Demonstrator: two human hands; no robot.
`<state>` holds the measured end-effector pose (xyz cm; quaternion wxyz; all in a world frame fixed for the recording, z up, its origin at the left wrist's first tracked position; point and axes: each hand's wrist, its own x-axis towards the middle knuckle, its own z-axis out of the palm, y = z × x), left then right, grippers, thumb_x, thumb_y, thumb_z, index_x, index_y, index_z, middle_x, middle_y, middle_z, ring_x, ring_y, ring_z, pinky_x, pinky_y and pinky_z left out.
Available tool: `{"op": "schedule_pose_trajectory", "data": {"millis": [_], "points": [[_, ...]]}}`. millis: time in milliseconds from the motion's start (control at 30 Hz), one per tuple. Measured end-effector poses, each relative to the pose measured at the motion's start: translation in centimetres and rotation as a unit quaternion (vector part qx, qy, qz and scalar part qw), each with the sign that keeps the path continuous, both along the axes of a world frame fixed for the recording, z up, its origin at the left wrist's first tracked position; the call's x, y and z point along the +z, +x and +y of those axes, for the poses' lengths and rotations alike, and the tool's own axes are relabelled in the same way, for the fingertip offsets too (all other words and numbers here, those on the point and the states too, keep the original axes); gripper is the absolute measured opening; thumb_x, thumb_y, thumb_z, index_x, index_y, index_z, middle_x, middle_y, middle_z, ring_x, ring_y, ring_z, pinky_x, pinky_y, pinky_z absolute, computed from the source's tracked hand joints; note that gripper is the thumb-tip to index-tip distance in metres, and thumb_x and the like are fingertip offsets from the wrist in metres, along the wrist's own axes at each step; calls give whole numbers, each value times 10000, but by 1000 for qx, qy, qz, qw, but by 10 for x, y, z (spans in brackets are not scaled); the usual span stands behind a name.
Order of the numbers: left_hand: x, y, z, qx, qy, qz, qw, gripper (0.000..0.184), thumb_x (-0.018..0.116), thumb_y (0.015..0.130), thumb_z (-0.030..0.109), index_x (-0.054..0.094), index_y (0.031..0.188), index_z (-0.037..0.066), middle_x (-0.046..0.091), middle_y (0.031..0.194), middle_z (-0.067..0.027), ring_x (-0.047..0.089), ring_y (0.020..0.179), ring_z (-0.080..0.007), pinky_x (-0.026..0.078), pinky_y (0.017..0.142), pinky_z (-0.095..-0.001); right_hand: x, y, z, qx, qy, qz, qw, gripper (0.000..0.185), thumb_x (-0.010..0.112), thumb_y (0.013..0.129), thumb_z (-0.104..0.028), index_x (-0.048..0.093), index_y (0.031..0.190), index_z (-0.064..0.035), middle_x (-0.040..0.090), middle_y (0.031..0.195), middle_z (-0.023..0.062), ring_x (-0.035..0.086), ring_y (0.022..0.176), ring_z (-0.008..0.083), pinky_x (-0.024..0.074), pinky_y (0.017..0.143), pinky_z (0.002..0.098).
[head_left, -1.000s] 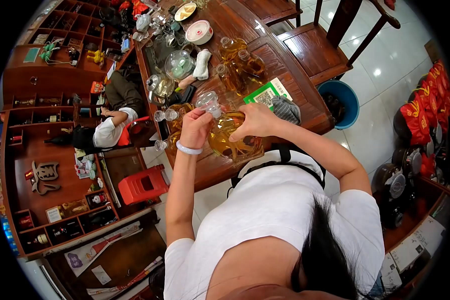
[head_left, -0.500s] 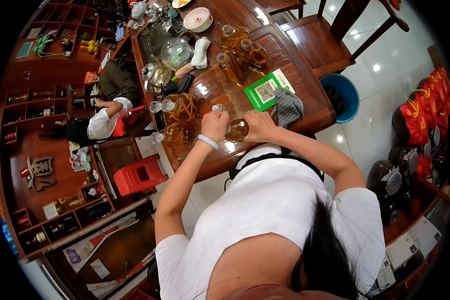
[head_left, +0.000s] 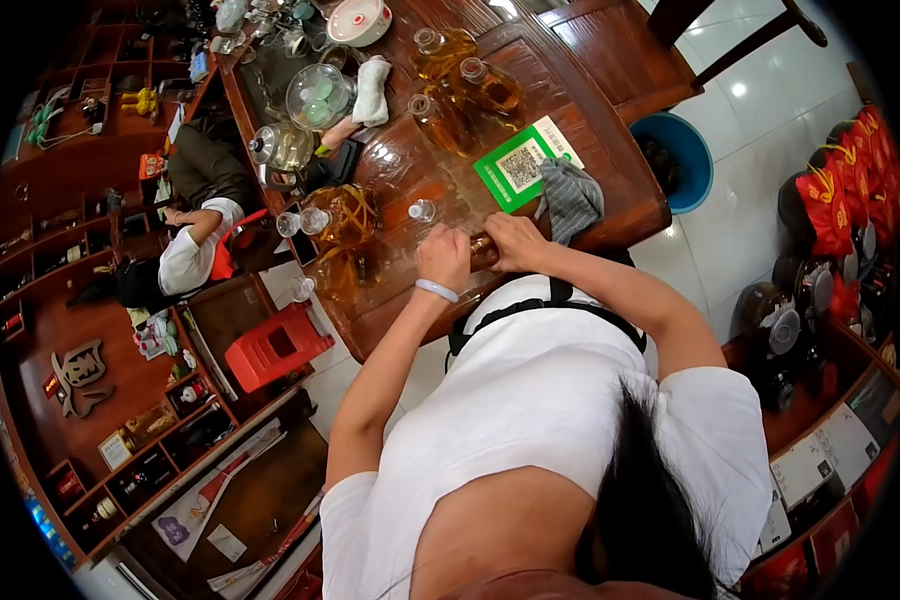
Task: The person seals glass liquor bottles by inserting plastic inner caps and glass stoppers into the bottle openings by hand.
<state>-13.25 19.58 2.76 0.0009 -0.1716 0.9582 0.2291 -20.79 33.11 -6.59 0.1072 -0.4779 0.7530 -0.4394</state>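
Near the front edge of the wooden table [head_left: 410, 300], my left hand [head_left: 443, 255] and my right hand [head_left: 516, 241] close around a small amber glass bottle [head_left: 483, 251], one on each side. My hands cover most of it. A clear glass stopper [head_left: 422, 210] rests on the table just beyond my left hand. Left of my hands are stoppered bottles of amber liquid [head_left: 350, 212]. Farther back stand several open-necked amber bottles [head_left: 440, 120]. A green QR-code card [head_left: 518, 165] lies beyond my right hand, with a grey striped cloth [head_left: 571, 200] over its corner.
A glass teapot [head_left: 282, 150], a glass bowl [head_left: 319, 96], a white towel [head_left: 372, 90] and a lidded bowl [head_left: 359, 20] are at the back left. A person [head_left: 198, 240] sits left of the table. A blue bin [head_left: 673, 160] and red stool [head_left: 276, 348] stand on the floor.
The bottle between my hands has come down lower, close to the table edge and my body. The stopper, earlier at my left hand, now sits apart on the table. The view has shifted.
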Motion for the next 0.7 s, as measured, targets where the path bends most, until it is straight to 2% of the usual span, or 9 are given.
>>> {"op": "schedule_pose_trajectory", "data": {"millis": [167,200,233,300,333,433,600,633,700], "points": [[-16,4,-41,-69,4,16,997,338,440,840,209,580,632,-17,568,723,-203,567,687,-396,440,637,-464,6,0,-16,-14,-11,29,999,429,744,528,-230,493,819,-37,533,772,124,553,775,308,470,609,405],[-4,0,-41,-23,55,36,998,325,449,834,164,591,589,5,551,597,-148,553,605,-274,414,560,-384,8,-1,-20,-18,-12,33,999,410,737,524,-237,497,788,-34,533,755,125,557,762,307,472,599,407],[-2,2,-44,-20,50,36,998,325,449,834,164,591,589,5,551,597,-148,553,605,-274,414,560,-384,10,0,-23,-16,-17,33,999,410,737,524,-237,497,788,-34,533,755,125,557,762,307,472,599,407],[-1,-2,-51,144,205,-4,968,374,470,862,215,630,612,-12,553,548,-97,532,556,-189,395,527,-336,19,-6,-30,7,45,27,999,364,716,495,-206,547,749,-8,570,791,149,572,796,310,486,615,405],[0,-1,-55,163,231,-7,959,421,468,891,277,649,652,-18,543,520,-44,501,534,-124,380,494,-289,26,-8,-32,2,31,37,999,350,707,488,-225,572,710,10,591,754,171,592,752,318,489,595,417],[28,-2,-68,234,348,-48,906,413,482,893,286,651,666,-15,556,553,-20,500,535,-110,383,497,-268,53,-13,-36,17,56,22,998,415,734,502,-296,584,733,14,607,755,165,604,742,337,493,622,422],[85,-12,-77,154,400,37,903,288,508,900,249,643,909,-6,609,795,-40,553,703,-114,444,602,-253,124,-34,-40,50,167,-52,983,480,733,499,-376,606,738,21,632,773,195,624,729,354,497,671,424],[97,-16,-75,164,411,52,895,246,543,881,209,656,915,-7,589,761,1,500,697,-57,383,635,-199,134,-37,-41,51,163,-48,984,480,733,499,-376,606,738,21,632,773,195,624,729,354,497,671,424],[119,-23,-71,124,424,96,892,251,537,884,204,644,972,-6,586,785,6,485,700,-51,375,639,-196,151,-41,-40,31,117,-46,992,442,704,510,-372,619,690,23,628,712,199,631,685,346,507,636,404]]}}
